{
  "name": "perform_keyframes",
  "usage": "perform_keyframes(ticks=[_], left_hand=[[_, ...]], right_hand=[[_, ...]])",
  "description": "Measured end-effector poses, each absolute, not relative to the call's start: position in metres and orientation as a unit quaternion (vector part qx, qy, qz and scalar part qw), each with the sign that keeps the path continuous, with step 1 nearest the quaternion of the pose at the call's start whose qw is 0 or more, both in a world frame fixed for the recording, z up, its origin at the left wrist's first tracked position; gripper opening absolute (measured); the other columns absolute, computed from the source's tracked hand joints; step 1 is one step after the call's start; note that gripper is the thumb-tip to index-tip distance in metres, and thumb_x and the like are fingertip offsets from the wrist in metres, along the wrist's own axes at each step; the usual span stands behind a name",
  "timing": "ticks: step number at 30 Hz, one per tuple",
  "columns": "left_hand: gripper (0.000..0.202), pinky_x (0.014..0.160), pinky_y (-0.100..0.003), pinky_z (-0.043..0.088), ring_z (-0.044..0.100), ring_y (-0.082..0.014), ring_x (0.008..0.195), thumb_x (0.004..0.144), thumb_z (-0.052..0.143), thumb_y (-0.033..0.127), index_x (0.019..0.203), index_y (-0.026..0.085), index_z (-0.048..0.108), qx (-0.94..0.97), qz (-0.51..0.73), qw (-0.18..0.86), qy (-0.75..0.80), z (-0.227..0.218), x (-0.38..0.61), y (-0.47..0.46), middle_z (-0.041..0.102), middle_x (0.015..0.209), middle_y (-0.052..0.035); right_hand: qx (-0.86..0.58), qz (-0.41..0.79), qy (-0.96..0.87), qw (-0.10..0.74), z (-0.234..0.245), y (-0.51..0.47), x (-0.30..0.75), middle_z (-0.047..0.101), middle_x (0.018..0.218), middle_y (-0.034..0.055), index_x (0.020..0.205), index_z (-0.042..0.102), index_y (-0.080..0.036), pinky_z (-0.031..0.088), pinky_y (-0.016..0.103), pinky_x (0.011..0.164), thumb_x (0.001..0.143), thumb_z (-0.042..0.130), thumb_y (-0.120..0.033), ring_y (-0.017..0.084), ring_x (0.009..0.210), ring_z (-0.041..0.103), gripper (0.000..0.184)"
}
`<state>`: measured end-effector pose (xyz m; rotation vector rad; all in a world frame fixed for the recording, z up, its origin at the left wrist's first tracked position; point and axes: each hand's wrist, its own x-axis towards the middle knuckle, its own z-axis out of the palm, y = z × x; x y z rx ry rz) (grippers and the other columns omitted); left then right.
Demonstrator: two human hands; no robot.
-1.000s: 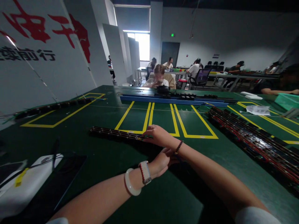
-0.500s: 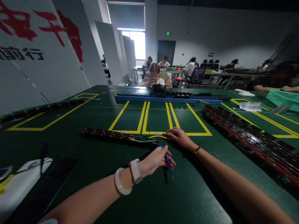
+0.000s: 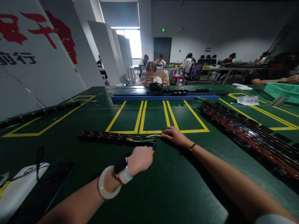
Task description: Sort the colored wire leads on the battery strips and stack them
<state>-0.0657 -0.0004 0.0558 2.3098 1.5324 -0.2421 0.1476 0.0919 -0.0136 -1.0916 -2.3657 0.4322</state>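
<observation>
Tabletop (image 3: 177,193) in dark green spreads under everything, carrying at the right a broad wired assembly (image 3: 245,137) that lies well apart from the hands. Smaller than that, a narrow dark strip (image 3: 109,136) lies flat on the near side of the yellow tape outlines (image 3: 137,118), its right end just beside both hands. By its look the strip should be stiff and fairly light, but long enough to swing if lifted from one end; the sounder hold would be along its sides near the middle, clear of the metal lines on top, which may be delicate. The left hand (image 3: 141,160), back upward, has its fingers curled in, apparently closed on the blue wire (image 3: 154,145) at the strip's end; the fingertips themselves are hidden. The right hand (image 3: 175,137) rests low beyond it, thumb and forefinger narrowed to a pinch at the tip of the yellow wire (image 3: 154,135). A short green wire (image 3: 142,141) lies along the strip, touched by neither hand. All three wires look soft and springy, probably best gripped close to their ends, without tugging where they join.
</observation>
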Motion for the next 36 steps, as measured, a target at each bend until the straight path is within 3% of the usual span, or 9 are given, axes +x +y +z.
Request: perform_keyframes(ticks=[5, 8, 12, 23, 30, 36], left_hand=[[0.039, 0.063, -0.032, 0.047, 0.063, -0.0222, 0.075, 0.093, 0.034, 0.038, 0.105, 0.01, 0.058, 0.812, -0.088, 0.081, 0.571, 0.08, -0.055, -0.018, 0.065, 0.09, -0.0137], [0.033, 0.069, -0.032, 0.048, 0.061, -0.0235, 0.088, 0.093, 0.037, 0.032, 0.107, 0.009, 0.057, 0.819, -0.044, -0.006, 0.572, 0.088, -0.059, -0.015, 0.061, 0.104, -0.016], [0.025, 0.078, -0.035, 0.046, 0.057, -0.0246, 0.096, 0.088, 0.046, 0.02, 0.108, 0.009, 0.056, 0.819, -0.043, -0.066, 0.569, 0.085, -0.071, -0.003, 0.059, 0.109, -0.0159], [0.032, 0.079, -0.036, 0.047, 0.06, -0.0234, 0.094, 0.084, 0.037, 0.001, 0.108, 0.009, 0.056, 0.815, -0.07, -0.063, 0.572, 0.089, -0.072, 0.007, 0.062, 0.105, -0.0152], [0.031, 0.08, -0.035, 0.046, 0.059, -0.0223, 0.095, 0.086, 0.035, 0.003, 0.108, 0.009, 0.057, 0.83, -0.054, -0.058, 0.552, 0.089, -0.078, 0.009, 0.061, 0.106, -0.0139], [0.024, 0.08, -0.036, 0.045, 0.059, -0.023, 0.095, 0.085, 0.046, 0.01, 0.107, 0.011, 0.055, 0.851, -0.028, -0.015, 0.524, 0.083, -0.085, 0.015, 0.061, 0.105, -0.0126]], right_hand=[[-0.407, 0.156, -0.866, 0.246, -0.014, 0.091, 0.147, 0.062, 0.091, 0.0087, 0.096, 0.07, -0.017, 0.042, 0.032, 0.075, 0.091, 0.05, -0.043, 0.019, 0.085, 0.053, 0.033], [-0.413, 0.155, -0.862, 0.248, -0.014, 0.091, 0.147, 0.062, 0.09, 0.0087, 0.095, 0.07, -0.017, 0.042, 0.032, 0.075, 0.091, 0.05, -0.043, 0.019, 0.084, 0.053, 0.033], [-0.406, 0.162, -0.863, 0.255, -0.012, 0.088, 0.147, 0.062, 0.088, 0.0077, 0.094, 0.069, -0.017, 0.042, 0.03, 0.074, 0.091, 0.051, -0.043, 0.019, 0.084, 0.053, 0.032], [-0.376, 0.157, -0.876, 0.256, -0.015, 0.089, 0.147, 0.061, 0.084, 0.0056, 0.087, 0.068, -0.017, 0.041, 0.028, 0.071, 0.088, 0.056, -0.039, 0.017, 0.079, 0.053, 0.025], [-0.379, 0.159, -0.876, 0.254, -0.014, 0.089, 0.146, 0.06, 0.084, 0.0061, 0.086, 0.067, -0.016, 0.042, 0.028, 0.07, 0.088, 0.056, -0.039, 0.017, 0.078, 0.053, 0.026], [-0.384, 0.155, -0.877, 0.245, -0.01, 0.087, 0.145, 0.059, 0.084, 0.0063, 0.088, 0.067, -0.016, 0.042, 0.028, 0.069, 0.089, 0.055, -0.038, 0.017, 0.078, 0.053, 0.026]])
